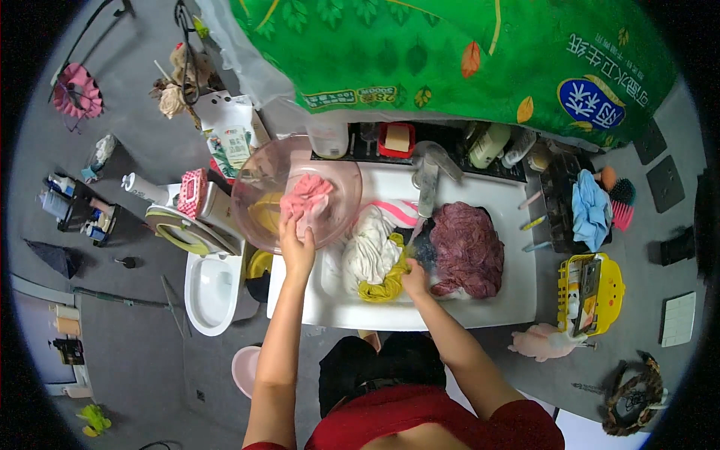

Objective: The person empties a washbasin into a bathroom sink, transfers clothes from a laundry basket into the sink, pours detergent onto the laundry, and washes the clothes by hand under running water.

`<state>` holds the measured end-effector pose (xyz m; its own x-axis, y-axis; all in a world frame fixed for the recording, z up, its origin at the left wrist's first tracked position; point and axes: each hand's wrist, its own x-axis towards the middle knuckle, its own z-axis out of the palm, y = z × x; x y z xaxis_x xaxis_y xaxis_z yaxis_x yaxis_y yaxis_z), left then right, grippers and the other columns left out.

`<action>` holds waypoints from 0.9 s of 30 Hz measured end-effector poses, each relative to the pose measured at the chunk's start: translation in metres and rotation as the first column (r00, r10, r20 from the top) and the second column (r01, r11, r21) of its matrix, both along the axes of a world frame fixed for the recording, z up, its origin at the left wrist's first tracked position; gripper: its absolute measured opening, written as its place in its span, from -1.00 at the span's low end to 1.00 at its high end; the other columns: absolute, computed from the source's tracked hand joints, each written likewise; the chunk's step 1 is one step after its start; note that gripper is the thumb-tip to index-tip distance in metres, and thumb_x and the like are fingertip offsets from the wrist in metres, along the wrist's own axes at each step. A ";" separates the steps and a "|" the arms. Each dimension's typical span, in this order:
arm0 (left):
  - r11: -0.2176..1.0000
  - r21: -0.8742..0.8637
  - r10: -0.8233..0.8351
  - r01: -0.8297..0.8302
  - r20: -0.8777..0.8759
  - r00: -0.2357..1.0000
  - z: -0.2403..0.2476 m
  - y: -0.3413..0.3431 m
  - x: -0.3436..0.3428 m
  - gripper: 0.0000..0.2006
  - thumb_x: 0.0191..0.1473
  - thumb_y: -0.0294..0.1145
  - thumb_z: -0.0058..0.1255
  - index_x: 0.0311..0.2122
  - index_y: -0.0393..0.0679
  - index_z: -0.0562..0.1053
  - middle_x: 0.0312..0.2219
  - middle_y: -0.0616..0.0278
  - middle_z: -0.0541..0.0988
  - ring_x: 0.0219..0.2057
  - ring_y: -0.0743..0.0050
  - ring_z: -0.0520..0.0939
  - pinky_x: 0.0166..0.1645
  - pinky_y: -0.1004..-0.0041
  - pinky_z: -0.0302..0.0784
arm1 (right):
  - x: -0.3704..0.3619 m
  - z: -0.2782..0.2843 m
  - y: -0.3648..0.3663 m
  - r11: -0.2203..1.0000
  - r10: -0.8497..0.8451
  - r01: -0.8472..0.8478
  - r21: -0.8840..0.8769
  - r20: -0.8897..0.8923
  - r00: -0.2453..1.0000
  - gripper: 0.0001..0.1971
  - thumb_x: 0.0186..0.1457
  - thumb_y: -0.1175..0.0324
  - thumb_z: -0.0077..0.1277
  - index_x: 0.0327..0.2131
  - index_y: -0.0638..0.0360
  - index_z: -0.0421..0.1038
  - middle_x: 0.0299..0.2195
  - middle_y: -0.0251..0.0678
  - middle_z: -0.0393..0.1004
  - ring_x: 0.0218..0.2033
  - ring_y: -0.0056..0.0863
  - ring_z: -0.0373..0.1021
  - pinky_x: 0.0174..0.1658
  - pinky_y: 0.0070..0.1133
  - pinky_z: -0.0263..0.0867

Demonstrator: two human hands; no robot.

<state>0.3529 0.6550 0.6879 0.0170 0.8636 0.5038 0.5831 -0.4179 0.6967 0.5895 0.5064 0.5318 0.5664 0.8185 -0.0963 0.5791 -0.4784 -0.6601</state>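
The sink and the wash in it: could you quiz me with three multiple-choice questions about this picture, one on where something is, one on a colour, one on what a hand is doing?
1. Where does the clear plastic basin sit?
A. at the left end of the white sink
B. on the floor
C. on the toilet seat

2. What colour is the cloth in the basin?
A. blue
B. pink
C. black

3. What is the right hand doing?
A. hanging free in the air
B. holding a brush
C. gripping a yellow cloth in the sink

Answers:
1. A, since the basin rests over the sink's left end, above the toilet.
2. B, since a pink cloth lies inside, with the left hand on it.
3. C, since the fingers close on the yellow cloth beside the white cloth.
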 end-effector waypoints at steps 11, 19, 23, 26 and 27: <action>0.671 -0.422 -0.644 0.609 0.074 0.761 -0.094 -0.102 0.100 -0.76 -0.21 -0.58 -0.14 -0.32 -0.18 0.41 -0.40 0.06 0.43 -0.34 0.13 0.46 -0.27 0.34 0.38 | 0.029 0.011 -0.011 0.962 0.230 -0.242 -0.129 -0.102 0.968 -0.63 -0.27 0.14 0.07 -0.39 0.19 0.36 -0.41 -0.08 0.43 -0.37 -0.10 0.36 -0.35 -0.39 0.25; 0.802 -0.407 -0.592 0.437 -0.448 0.669 -0.105 -0.073 0.116 -0.45 -0.25 -0.30 0.05 -0.03 0.02 0.26 0.04 0.07 0.14 0.03 -0.05 0.17 0.01 0.20 0.21 | 0.081 0.074 -0.085 0.883 -0.187 0.458 0.099 -0.822 0.538 -0.72 -0.23 0.52 0.01 -0.32 0.33 0.34 -0.45 -0.28 0.36 -0.47 -0.48 0.32 -0.36 -0.56 0.29; 0.848 -0.361 -0.515 0.387 -0.733 0.445 -0.137 -0.060 0.106 -0.54 -0.21 -0.28 0.01 -0.09 -0.01 0.32 0.03 0.07 0.15 0.04 0.04 0.17 0.03 0.21 0.19 | 0.147 0.085 -0.090 0.850 -0.268 0.516 0.106 -0.756 0.598 -0.71 -0.22 0.45 0.03 -0.33 0.33 0.33 -0.35 -0.21 0.37 -0.32 -0.32 0.32 -0.20 -0.46 0.25; 0.723 -0.654 -0.648 0.223 -0.529 0.548 -0.108 -0.071 0.148 -0.54 -0.21 -0.25 0.00 -0.10 -0.04 0.32 0.03 0.02 0.15 0.05 0.05 0.16 0.03 0.20 0.18 | 0.160 0.066 -0.080 0.934 -0.354 0.352 -0.058 -0.259 0.898 -0.68 -0.23 0.36 0.06 -0.33 0.31 0.32 -0.23 -0.14 0.31 -0.21 -0.20 0.26 -0.18 -0.44 0.21; 0.650 -0.706 -0.726 0.282 -0.465 0.506 -0.114 -0.066 0.156 -0.48 -0.17 -0.14 -0.06 -0.04 -0.08 0.26 0.03 -0.03 0.14 0.09 0.02 0.09 0.07 0.10 0.07 | 0.154 0.060 -0.074 0.935 -0.353 0.351 -0.057 -0.260 0.899 -0.68 -0.23 0.36 0.06 -0.33 0.31 0.32 -0.23 -0.14 0.31 -0.21 -0.20 0.26 -0.18 -0.44 0.21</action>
